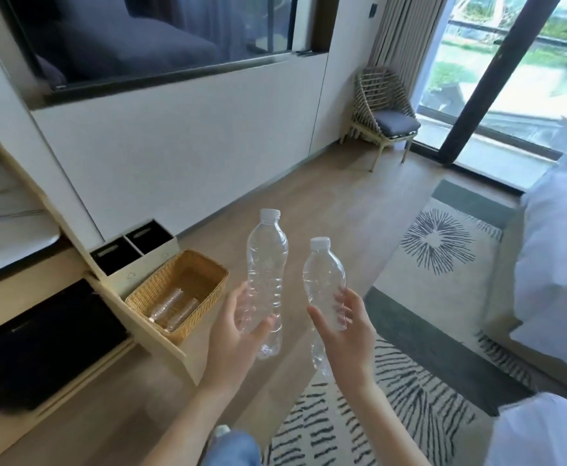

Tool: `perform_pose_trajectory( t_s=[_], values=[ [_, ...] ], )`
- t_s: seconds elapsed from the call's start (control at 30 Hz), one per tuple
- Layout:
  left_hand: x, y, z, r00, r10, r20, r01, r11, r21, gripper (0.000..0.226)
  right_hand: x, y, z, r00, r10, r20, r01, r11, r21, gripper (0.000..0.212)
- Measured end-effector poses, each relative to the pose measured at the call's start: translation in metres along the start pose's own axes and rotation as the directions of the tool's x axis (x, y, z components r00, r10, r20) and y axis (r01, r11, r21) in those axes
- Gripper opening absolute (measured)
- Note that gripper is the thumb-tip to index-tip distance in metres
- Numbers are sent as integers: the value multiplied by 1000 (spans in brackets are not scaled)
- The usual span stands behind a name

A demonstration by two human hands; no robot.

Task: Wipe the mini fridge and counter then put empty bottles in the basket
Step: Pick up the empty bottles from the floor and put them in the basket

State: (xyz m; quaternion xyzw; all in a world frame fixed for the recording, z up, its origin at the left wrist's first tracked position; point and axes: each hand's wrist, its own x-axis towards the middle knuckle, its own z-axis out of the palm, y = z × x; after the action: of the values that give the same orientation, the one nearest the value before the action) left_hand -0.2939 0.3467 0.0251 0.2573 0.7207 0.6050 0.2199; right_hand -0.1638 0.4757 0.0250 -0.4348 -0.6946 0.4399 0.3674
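My left hand (233,334) grips a clear, empty plastic bottle (267,264) with a white cap, held upright above the wooden floor. My right hand (349,327) holds a second, slightly shorter empty bottle (324,280), also upright with a white cap. Left of the hands, a woven wicker basket (204,297) stands on the floor against the cabinet. Two clear bottles (174,309) lie on their sides inside it. The black mini fridge door (40,344) shows low in the cabinet at the far left, under the marble-look counter (3,230).
A cream two-slot bin (134,253) sits behind the basket by the wall. A patterned rug (426,297) covers the floor to the right, with the white bed (557,257) beyond it. A wicker chair (381,112) stands near the glass door at the back.
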Motion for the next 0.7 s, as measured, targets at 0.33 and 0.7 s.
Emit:
perform_pose_trajectory(
  t_s=[0.33, 0.7],
  values=[
    [136, -23, 34, 997, -55, -49, 57, 997, 45, 69, 144, 29, 63, 999, 5, 37, -5, 1000, -3, 54],
    [354, 0, 43, 985, -49, -164, 51, 999, 10, 64, 359, 7, 159, 986, -23, 163, 17, 999, 37, 51]
  ],
)
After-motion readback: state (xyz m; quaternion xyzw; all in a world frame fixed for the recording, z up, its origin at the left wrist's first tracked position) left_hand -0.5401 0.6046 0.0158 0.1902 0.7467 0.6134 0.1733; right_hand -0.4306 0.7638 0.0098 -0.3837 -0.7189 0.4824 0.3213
